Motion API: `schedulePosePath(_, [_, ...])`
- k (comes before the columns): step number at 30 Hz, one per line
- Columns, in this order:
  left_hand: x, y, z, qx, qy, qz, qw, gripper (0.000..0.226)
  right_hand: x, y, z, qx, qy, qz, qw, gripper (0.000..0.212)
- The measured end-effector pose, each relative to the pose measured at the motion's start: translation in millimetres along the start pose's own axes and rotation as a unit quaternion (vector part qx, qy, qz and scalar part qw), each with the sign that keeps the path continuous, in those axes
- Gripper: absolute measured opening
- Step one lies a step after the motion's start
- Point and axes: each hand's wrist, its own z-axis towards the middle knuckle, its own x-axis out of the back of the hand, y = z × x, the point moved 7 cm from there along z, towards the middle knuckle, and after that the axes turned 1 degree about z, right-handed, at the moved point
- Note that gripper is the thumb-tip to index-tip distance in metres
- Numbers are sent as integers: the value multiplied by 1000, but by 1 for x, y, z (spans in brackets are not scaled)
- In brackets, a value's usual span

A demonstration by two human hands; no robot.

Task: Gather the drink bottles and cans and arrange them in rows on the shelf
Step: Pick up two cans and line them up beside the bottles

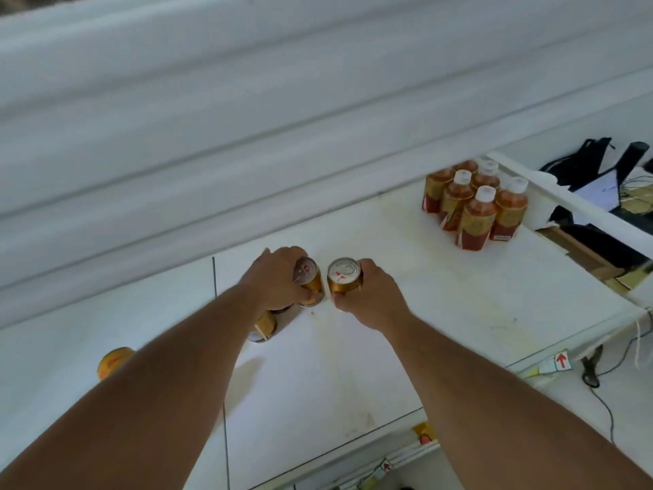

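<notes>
On the white shelf (pixel 353 366), my left hand (pixel 275 277) grips a gold can (pixel 308 274) that tilts slightly. Right beside it, my right hand (pixel 367 295) grips a second gold can (pixel 344 277), which stands upright on the shelf. Another gold can (pixel 265 325) stands partly hidden under my left wrist. A further can (pixel 112 360) shows at the left, half covered by my left forearm. Several tea bottles (pixel 477 203) with white caps stand grouped at the shelf's far right.
A white slatted back wall (pixel 247 118) rises behind the shelf. Price tags with red arrows (pixel 560 360) sit on the front edge. Beyond the right end lie black items, papers and cables (pixel 600 182).
</notes>
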Motion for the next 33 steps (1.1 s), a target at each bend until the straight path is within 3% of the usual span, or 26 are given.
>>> schedulePosePath(6, [18,16,-21,12,47,-144,988,61,51,-8,-19,1,25,14,1000,57])
schedulePosePath(11, [25,41,-43,46,82,-208,974,84,103,-11,-33,7,37,-1,999,59])
schedulePosePath(17, [22,89,-58,54,123,-281,950,68,155,0,-40,37,26,-27,999,59])
schedulePosePath(26, [-1,171,-68,101,165,-292,937,76,215,43,-37,83,-27,-26,996,65])
schedulePosePath(33, [-17,194,-57,130,157,-287,936,82,220,59,-23,87,-56,-33,994,69])
